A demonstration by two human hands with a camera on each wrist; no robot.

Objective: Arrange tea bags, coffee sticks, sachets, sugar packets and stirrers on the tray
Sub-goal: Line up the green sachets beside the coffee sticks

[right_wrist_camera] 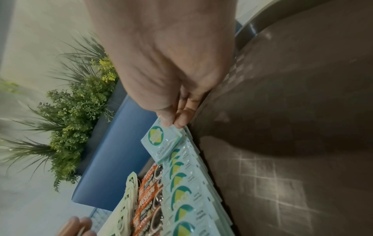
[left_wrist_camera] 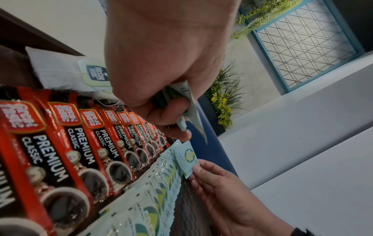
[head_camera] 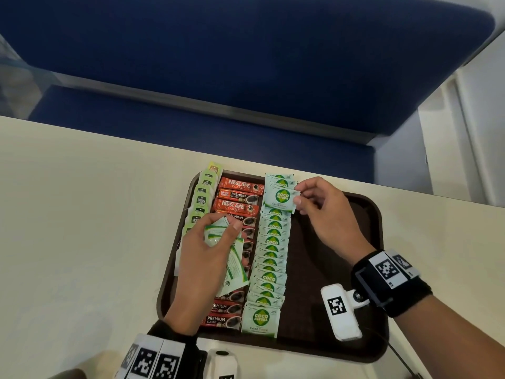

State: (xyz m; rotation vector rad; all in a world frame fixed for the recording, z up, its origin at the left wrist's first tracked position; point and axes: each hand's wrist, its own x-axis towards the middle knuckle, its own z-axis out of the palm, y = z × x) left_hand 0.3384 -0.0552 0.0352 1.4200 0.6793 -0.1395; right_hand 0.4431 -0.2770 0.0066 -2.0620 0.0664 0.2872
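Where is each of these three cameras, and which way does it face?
Head: on the head, looking down at the tray; both hands show.
Left wrist: along the left hand, which grips spare packets, over coffee sticks.
Right wrist: along the right hand, which pinches a sugar packet.
All share that packet.

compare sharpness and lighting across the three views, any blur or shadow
Head view: evenly lit, sharp, labels readable, table edge bowed. Left wrist view: coffee sticks crisp, left hand near the lens soft. Right wrist view: dimmest, hazy, right hand blurred, dark shadow across the tray.
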